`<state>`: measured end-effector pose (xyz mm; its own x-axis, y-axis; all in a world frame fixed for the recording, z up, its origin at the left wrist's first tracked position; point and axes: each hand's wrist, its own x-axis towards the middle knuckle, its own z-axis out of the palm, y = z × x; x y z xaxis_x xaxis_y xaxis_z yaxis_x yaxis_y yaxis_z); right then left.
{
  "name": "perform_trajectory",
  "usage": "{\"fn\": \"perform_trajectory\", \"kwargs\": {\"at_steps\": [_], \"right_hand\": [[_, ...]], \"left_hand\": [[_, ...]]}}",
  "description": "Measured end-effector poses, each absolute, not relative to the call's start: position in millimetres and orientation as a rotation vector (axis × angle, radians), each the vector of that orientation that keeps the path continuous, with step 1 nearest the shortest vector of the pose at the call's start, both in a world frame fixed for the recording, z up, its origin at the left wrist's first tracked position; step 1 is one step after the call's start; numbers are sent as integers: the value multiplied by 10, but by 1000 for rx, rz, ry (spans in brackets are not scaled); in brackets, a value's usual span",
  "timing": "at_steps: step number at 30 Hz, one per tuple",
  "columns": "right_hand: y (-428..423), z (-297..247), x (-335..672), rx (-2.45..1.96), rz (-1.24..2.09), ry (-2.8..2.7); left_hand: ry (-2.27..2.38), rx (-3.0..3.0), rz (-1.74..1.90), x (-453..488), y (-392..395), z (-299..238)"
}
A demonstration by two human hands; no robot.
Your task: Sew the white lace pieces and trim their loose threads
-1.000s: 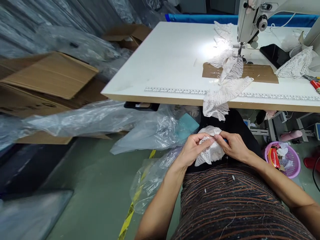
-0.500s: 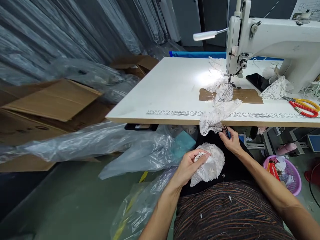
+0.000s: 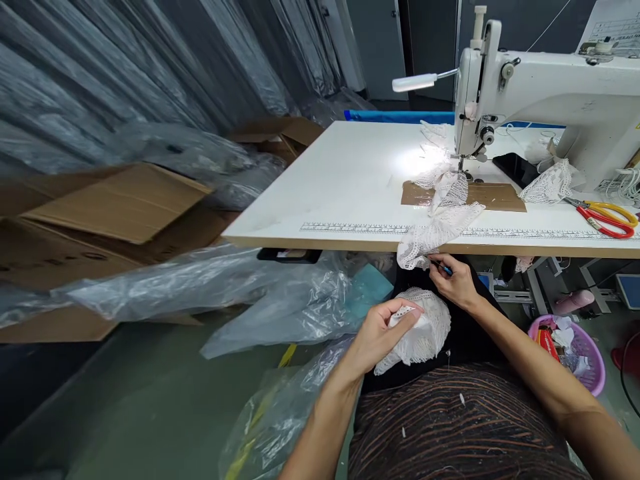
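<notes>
My left hand (image 3: 380,335) is closed on a bunched white lace piece (image 3: 431,328) that lies over my lap, fingertips pinching its upper part. Just below the table edge, my right hand (image 3: 458,285) grips small thread snips (image 3: 443,268) with a dark and blue body. The tips of the snips reach the lower end of a white lace strip (image 3: 436,228), which hangs over the edge. From there the strip runs up the table to the needle area of the white sewing machine (image 3: 470,113). Fingers partly hide the snips.
The white table (image 3: 350,180) carries a printed ruler, a brown cardboard strip (image 3: 495,197), more lace (image 3: 547,183) and red-and-yellow scissors (image 3: 606,219). Cardboard boxes (image 3: 125,207) and plastic sheeting (image 3: 280,300) lie to the left. A pink basket (image 3: 596,363) stands at the lower right.
My right hand has moved left with the snips, closer to the hanging end of the lace strip. My left hand keeps its pinch on the bunched lace. The view has shifted slightly.
</notes>
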<state>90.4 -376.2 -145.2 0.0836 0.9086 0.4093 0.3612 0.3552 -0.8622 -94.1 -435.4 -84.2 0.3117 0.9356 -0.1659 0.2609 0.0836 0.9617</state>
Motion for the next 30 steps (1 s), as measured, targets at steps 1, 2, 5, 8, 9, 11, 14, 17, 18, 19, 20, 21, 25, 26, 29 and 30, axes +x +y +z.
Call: {"fn": "perform_trajectory", "kwargs": {"at_steps": [1, 2, 5, 8, 9, 11, 14, 17, 18, 19, 20, 21, 25, 26, 29, 30], "right_hand": [[-3749, -1450, 905, -1217, 613, -1505], [-3744, -1452, 908, -1228, 617, -1513], [-3756, -1472, 920, -1254, 631, -1524], [-3749, -1469, 916, -1259, 633, -1527], [-3748, -1453, 910, -1257, 630, -1528], [-3779, -1397, 896, -1249, 615, -1528], [-3964, -1258, 884, -1158, 567, -1544], [-4290, -1085, 893, -992, 592, -1650], [-4403, -1029, 898, -942, 623, -1704], [-4506, -976, 903, -893, 664, -1765], [-4595, -930, 906, -851, 691, -1810], [-4667, -891, 909, -818, 713, -1844], [-4785, -824, 911, -795, 775, -1857], [-4786, -824, 915, -807, 792, -1846], [-4774, -838, 942, -852, 850, -1822], [-4771, -844, 957, -870, 874, -1818]], "left_hand": [[1183, 1454, 738, -943, -4362, -818], [1182, 1483, 739, -945, -4369, -794], [1171, 1567, 734, -954, -4388, -734], [1154, 1638, 730, -965, -4402, -692], [1153, 1660, 736, -970, -4407, -680], [1165, 1698, 775, -984, -4420, -651], [1239, 1768, 1010, -1019, -4438, -587], [1311, 1843, 1290, -1054, -4416, -528], [1314, 1859, 1326, -1059, -4392, -523], [1295, 1870, 1321, -1057, -4361, -530], [1252, 1871, 1282, -1047, -4323, -552], [1191, 1859, 1223, -1027, -4281, -588], [872, 1696, 929, -881, -4146, -802], [802, 1642, 878, -841, -4132, -851], [665, 1507, 810, -762, -4135, -933], [654, 1475, 798, -755, -4145, -939]]}}
